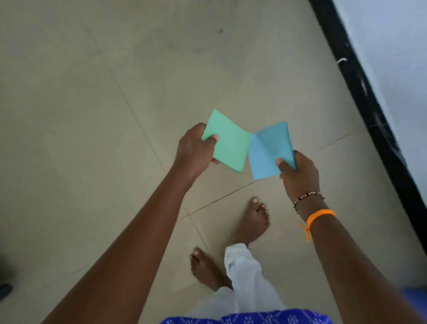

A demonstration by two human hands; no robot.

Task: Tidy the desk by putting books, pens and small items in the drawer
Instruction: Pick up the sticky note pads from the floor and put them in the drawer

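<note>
A green paper (227,141) is pinched by the left hand (195,150) and a blue paper (270,149) by the right hand (298,173), both held in the air above the tiled floor (65,99), their inner corners touching. Two bare feet (251,219) are seen below. A black strip (359,90) borders a pale wall (400,31) at the right. An orange band (319,214) is worn on the right wrist.

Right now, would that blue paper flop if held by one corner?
Probably a little. The blue paper looks thin and light, and the right hand pinches only its corner. Its centre crease may stiffen it somewhat, since it stands out without drooping.
</note>
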